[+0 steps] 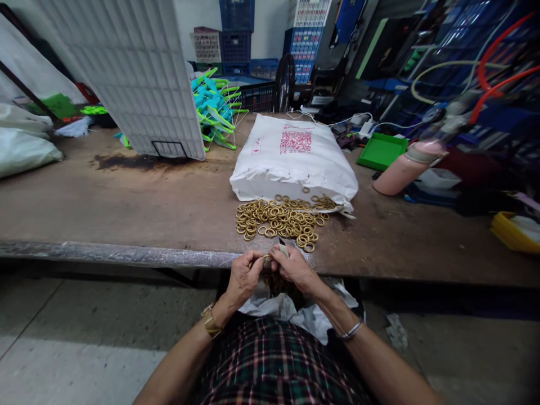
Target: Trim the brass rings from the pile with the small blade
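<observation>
My left hand (243, 277) is at the table's front edge, closed on a brass-coloured ring (266, 256), pinched between thumb and fingers. Close against it, my right hand (298, 272) grips a small blade (282, 244) with a dark tip and a pale body; its exact kind is partly hidden by my fingers. Just beyond both hands lies a pile of brass-coloured rings (278, 216) on the table. They spread from the open mouth of a white sack (295, 154) with red print. More rings (280, 286) sit below my hands in a white bag (270, 306) on my lap.
A grey-white ribbed panel (139, 73) stands upright at the left, beside green and turquoise plastic pieces (215, 107). On the right are a green tray (382, 151), a pink bottle (407, 169) and a yellow container (512, 232). A black fan (287, 84) stands behind the sack.
</observation>
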`<control>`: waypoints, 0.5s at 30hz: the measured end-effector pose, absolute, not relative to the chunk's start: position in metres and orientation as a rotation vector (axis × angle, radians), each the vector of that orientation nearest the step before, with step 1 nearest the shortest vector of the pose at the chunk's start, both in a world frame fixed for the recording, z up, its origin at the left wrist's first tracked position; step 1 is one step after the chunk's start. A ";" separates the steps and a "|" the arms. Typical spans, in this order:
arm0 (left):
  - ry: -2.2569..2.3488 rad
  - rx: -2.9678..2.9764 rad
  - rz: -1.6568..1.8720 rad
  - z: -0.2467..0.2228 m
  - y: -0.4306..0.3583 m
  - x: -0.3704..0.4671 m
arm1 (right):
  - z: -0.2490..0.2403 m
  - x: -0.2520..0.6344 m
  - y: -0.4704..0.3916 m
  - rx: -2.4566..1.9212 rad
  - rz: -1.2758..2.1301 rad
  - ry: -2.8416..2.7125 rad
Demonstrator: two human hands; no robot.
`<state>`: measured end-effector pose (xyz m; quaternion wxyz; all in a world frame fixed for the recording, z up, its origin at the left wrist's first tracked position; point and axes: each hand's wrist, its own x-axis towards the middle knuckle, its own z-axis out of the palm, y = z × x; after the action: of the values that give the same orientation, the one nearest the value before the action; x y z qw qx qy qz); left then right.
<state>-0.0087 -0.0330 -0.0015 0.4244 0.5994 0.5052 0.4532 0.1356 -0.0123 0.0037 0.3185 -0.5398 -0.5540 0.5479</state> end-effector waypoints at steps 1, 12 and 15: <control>1.258 1.490 1.134 -0.001 -0.033 -0.008 | 0.004 0.135 -0.012 -1.424 1.381 -1.509; 1.010 0.880 0.894 0.001 -0.037 -0.005 | 0.004 0.130 -0.011 -1.419 1.252 -1.612; 0.961 0.847 0.930 -0.001 -0.037 -0.004 | 0.006 0.132 -0.010 -1.424 1.264 -1.586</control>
<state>-0.0043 -0.0372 -0.0009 0.7029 0.3806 0.4318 0.4180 0.1320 -0.0104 0.0060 0.3259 -0.5433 -0.6050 0.4823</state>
